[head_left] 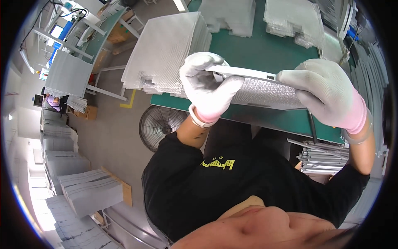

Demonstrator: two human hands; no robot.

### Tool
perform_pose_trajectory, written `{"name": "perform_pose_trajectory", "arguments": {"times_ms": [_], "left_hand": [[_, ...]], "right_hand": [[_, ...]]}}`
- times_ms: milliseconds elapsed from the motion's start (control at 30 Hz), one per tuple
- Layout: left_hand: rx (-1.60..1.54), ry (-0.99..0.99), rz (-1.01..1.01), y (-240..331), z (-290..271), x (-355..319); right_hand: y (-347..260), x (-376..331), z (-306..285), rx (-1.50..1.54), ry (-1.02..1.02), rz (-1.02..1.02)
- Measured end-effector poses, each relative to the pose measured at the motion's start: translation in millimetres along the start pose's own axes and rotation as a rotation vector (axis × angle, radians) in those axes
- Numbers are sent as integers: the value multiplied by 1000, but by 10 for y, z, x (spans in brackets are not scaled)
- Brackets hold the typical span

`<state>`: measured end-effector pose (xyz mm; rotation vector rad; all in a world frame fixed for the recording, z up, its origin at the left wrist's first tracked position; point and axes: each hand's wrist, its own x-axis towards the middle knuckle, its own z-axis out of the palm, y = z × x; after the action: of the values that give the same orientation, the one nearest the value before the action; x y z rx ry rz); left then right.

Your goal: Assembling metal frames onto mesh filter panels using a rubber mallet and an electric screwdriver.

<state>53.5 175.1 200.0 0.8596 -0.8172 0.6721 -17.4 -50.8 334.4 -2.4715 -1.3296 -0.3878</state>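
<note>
I wear white gloves with pink cuffs on both hands. Between them, over the green table, a silver mesh panel is held tilted, its white edge strip uppermost. My left hand is closed around the strip's left end, thumb below and fingers curled above. At the other end my right hand pinches the strip and panel corner, its fingers partly hidden behind the panel. A small dark slot shows in the strip near the right fingertips.
Stacks of mesh sheets stand on the table, with more at the back. A black rod-like thing lies by its front edge. Strips are piled below right. A floor fan stands at left; another person is farther off.
</note>
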Motion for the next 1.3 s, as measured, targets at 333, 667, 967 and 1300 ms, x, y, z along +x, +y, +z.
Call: {"name": "perform_pose_trajectory", "arguments": {"times_ms": [333, 667, 967, 1300], "left_hand": [[339, 124, -36, -161, 38, 98], [437, 191, -18, -277, 130, 73], [570, -46, 58, -339, -207, 111], [488, -80, -160, -470, -244, 53]], "right_hand": [[143, 21, -28, 22, -6, 116], [189, 55, -28, -11, 4, 134], [201, 143, 11, -47, -11, 107], [-69, 41, -169, -640, 113, 13]]}}
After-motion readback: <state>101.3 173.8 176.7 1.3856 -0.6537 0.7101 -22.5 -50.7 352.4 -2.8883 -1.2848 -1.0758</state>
